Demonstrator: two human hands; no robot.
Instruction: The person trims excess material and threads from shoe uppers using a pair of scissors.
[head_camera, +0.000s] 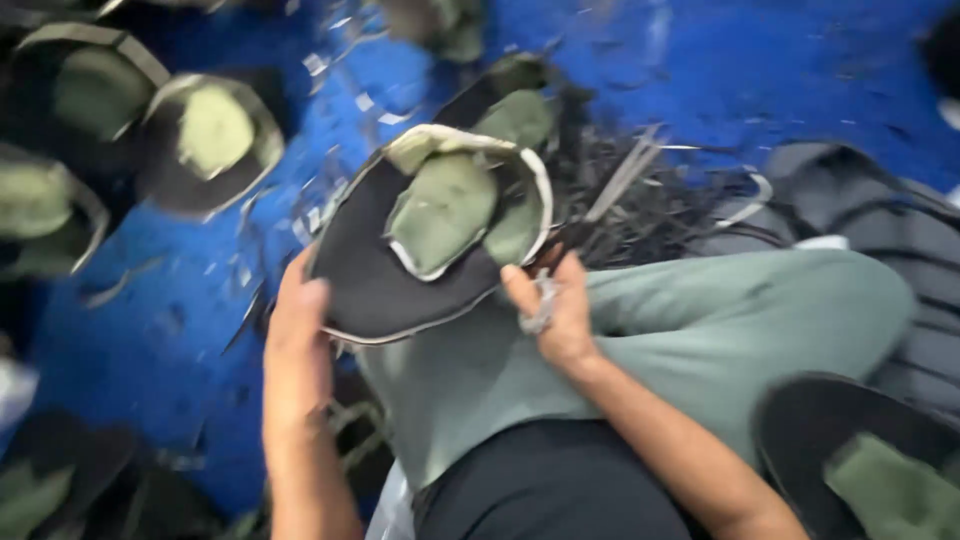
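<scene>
Across the blue floor (150, 340) lie fabric scraps and black-and-green cut pieces (210, 140). Above the person's green-trousered knee (700, 330), the left hand (298, 345) grips a black, green-padded piece (420, 240) by its near left edge; the right hand (555, 310) pinches its right edge, clutching something small and blurred.

Soft, even light; heavy motion blur over the whole frame.

No hard shadows and no clear light direction. The blue floor (150, 330) is strongly saturated, with pale smeared glints on scattered scraps. Blur streaks every edge; the black and green piece (420, 240) in the middle is softened, and the left hand (295, 340) and right hand (555, 310) lack sharp outlines. Corners are darkest and most smeared, the pieces at the left edge (60, 150) reduced to dim blobs. Small details cannot be read.
</scene>
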